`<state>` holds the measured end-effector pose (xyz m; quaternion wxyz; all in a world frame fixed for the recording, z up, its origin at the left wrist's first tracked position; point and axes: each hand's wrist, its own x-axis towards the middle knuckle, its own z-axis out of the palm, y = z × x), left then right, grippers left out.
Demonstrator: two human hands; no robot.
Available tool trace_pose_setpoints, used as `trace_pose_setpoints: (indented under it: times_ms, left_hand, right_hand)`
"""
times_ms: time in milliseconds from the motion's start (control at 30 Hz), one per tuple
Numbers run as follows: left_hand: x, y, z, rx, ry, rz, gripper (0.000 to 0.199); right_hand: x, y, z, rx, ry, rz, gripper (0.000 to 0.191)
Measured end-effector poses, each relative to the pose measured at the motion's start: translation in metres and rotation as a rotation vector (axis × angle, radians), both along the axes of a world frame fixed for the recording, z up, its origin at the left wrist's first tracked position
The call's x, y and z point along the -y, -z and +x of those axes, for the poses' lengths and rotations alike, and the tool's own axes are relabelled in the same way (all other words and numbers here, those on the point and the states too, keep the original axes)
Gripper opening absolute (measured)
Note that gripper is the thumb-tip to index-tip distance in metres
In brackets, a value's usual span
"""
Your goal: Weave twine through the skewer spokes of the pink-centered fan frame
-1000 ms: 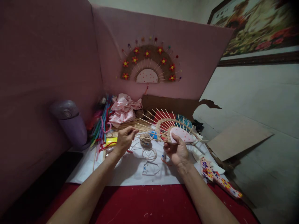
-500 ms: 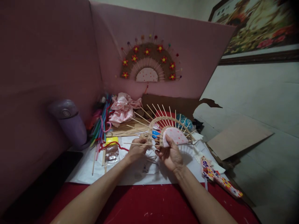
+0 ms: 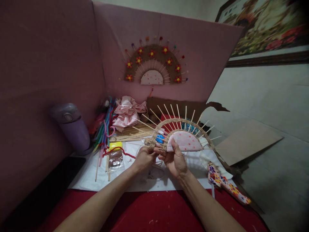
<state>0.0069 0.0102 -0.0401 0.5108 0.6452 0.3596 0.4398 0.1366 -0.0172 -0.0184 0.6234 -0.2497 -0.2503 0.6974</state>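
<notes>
Between my hands is a half-round woven fan (image 3: 184, 140), its flat centre covered in pale pink dotted cloth. Thin wooden sticks radiate from it, and an arched band of brown twine (image 3: 180, 120) is woven across them. My right hand (image 3: 175, 159) grips the fan at the left part of the cloth, thumb on the front and fingers behind. At the left end of the twine band, my left hand (image 3: 145, 158) is closed with its fingertips on the weave. Loose twine hangs below the hands, partly hidden by them.
A finished-looking fan with flowers (image 3: 152, 53) hangs on the pink board behind. Purple bottle (image 3: 72, 127), pipe cleaners (image 3: 103, 129), crumpled dotted cloth (image 3: 126, 112) and wooden sticks (image 3: 130, 133) lie left and behind. A flower-patterned object (image 3: 227, 183) lies at right.
The fan has turned to face me more squarely, and its right side now reaches farther right. My left hand has come slightly closer to my right hand, still at the band's left end.
</notes>
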Motion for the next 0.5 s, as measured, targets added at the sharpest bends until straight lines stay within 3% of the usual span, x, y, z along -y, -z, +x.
trace_pose_setpoints:
  times_ms: [67,267,367,500]
  left_hand:
    - [-0.001,-0.004,-0.001,-0.015,-0.122,0.121,0.011]
    - [0.006,-0.009,-0.002,-0.030,-0.466,0.417,0.011]
    - [0.011,-0.008,-0.002,-0.074,-0.534,0.608,0.011]
    - [0.013,-0.007,-0.002,-0.090,-0.529,0.708,0.014]
  right_hand:
    - [-0.001,-0.001,0.000,-0.015,0.064,0.015,0.027]
    - [-0.003,-0.005,0.003,-0.051,0.203,0.054,0.027]
    - [-0.003,-0.005,0.004,-0.040,0.226,0.048,0.028]
    - [-0.004,-0.004,0.005,-0.038,0.235,0.037,0.027]
